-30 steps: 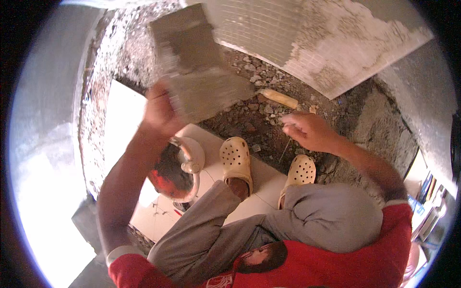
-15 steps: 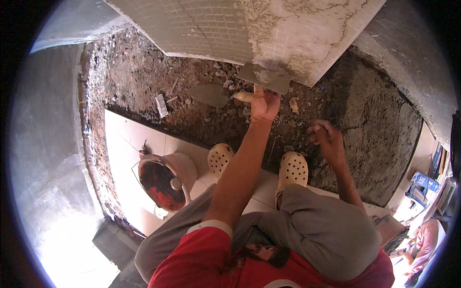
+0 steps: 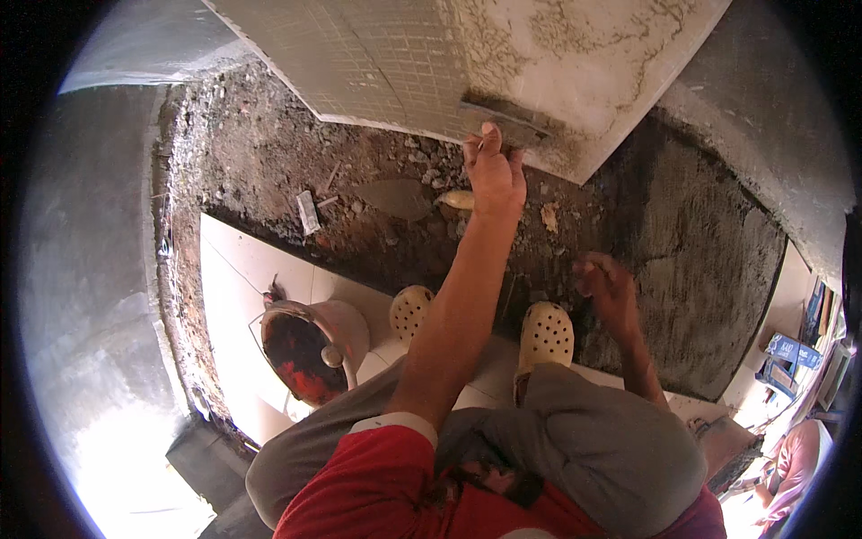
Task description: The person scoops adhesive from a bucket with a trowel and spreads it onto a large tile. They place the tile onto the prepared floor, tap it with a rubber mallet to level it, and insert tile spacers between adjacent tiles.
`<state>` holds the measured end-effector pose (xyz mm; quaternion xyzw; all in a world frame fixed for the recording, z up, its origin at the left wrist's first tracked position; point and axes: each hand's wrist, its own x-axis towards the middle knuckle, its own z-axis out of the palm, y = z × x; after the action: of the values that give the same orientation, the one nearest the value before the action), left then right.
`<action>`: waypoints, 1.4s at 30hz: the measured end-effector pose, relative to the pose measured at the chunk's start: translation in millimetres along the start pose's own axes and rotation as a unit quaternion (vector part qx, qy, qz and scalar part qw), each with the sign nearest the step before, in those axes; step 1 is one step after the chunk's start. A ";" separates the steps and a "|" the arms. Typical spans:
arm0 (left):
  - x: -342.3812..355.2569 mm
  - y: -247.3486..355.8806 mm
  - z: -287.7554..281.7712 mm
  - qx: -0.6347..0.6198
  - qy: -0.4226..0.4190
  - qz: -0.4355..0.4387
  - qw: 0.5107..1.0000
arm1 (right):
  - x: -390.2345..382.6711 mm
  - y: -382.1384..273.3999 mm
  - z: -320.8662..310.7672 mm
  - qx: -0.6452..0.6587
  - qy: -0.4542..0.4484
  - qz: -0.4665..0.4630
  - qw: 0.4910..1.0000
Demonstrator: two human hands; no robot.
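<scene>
My left hand (image 3: 495, 176) reaches forward and grips a flat plastering trowel (image 3: 505, 122). The trowel's blade lies against the back of a large tile (image 3: 386, 63) that leans at the top of the view. White adhesive (image 3: 593, 54) covers the tile's right part, while its left part shows a bare gridded back. My right hand (image 3: 611, 286) hangs lower, over the dark mortar bed (image 3: 709, 260), with its fingers curled and blurred. A pointed trowel with a yellow handle (image 3: 409, 198) lies on the rubble just left of my left wrist.
A bucket (image 3: 310, 346) with a red inside stands on the laid white floor tiles (image 3: 238, 269) at the left. My feet in cream clogs (image 3: 545, 334) rest at the tiles' edge. Rubble (image 3: 269, 153) fills the far ground, and a grey wall (image 3: 90, 269) rises on the left.
My left hand swung the flat trowel from the left side up to the leaning tile and now presses it against the adhesive. My right hand stayed low over the mortar.
</scene>
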<state>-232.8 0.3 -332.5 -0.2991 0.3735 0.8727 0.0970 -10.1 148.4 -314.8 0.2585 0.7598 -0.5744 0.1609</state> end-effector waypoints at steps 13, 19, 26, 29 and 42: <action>-48.4 131.4 152.5 -0.042 -0.271 0.211 0.938 | -10.9 -8.3 -1.0 -0.006 0.017 -0.021 1.000; -36.3 80.0 51.1 -0.085 -0.267 0.072 0.957 | -7.7 -8.8 2.7 0.024 0.020 -0.024 0.999; -31.6 -80.6 -71.0 -0.102 -0.104 -0.117 0.982 | 1.5 -7.7 4.6 0.009 0.010 -0.005 1.000; -27.0 -103.0 -80.1 -0.098 -0.057 -0.138 0.984 | -0.2 -5.5 3.2 0.019 0.017 0.004 1.000; -13.2 -98.9 -30.3 -0.009 0.018 -0.104 0.994 | -0.8 5.6 -1.2 -0.027 0.019 0.017 0.999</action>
<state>-169.7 49.0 -399.8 -0.3532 0.3340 0.8556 0.1781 -6.1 150.5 -318.4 0.2779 0.7736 -0.5456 0.1632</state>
